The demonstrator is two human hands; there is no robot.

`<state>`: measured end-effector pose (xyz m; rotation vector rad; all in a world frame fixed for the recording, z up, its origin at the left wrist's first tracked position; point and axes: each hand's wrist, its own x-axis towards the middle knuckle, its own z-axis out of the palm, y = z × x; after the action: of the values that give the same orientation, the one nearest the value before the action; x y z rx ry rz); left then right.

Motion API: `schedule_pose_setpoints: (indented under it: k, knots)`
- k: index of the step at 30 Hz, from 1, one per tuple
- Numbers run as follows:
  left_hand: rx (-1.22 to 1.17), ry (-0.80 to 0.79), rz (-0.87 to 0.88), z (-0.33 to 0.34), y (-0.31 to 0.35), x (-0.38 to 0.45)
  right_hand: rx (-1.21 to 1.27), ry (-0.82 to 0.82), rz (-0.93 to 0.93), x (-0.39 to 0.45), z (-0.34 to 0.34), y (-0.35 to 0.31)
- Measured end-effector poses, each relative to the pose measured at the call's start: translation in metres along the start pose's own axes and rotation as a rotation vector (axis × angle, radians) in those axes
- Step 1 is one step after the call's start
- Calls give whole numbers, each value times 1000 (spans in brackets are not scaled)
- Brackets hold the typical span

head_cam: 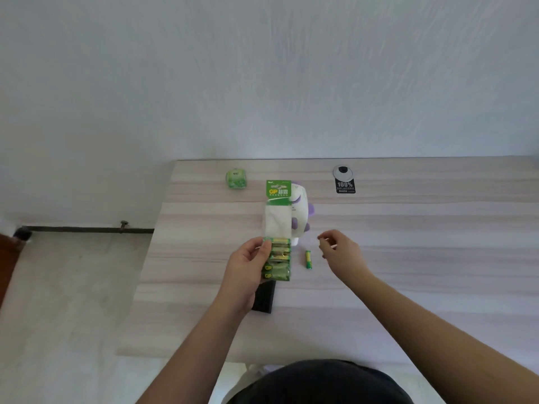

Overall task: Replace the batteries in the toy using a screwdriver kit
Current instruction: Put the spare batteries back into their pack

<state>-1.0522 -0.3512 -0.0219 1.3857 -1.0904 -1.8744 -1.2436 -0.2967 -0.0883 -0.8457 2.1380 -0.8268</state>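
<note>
My left hand grips a green battery pack upright above the table, its thumb across the lower blister rows that hold several batteries. Behind the pack stands a white and purple toy, partly hidden by it. One loose green and yellow battery lies on the table just right of the pack. My right hand hovers right of that battery with fingers curled and tips pinched together; whether it holds anything small I cannot tell. A black case, likely the screwdriver kit, lies under my left wrist.
A small green box sits at the back left of the pale wood table. A round cable grommet with a black tag is at the back right. The table's left edge drops to the floor.
</note>
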Motion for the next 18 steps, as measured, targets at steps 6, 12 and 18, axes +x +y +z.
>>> schedule_pose_setpoints:
  k: [6, 12, 18]
  knots:
    - [-54, 21, -45, -12, 2, -7, -372, -230, -7, 26, 48, 37]
    - [-45, -8, -38, -19, 7, -10, -444, -197, 28, 34, 74, 42]
    - [-23, -23, -41, -27, 12, -12, -567, -123, 35, 36, 83, 46]
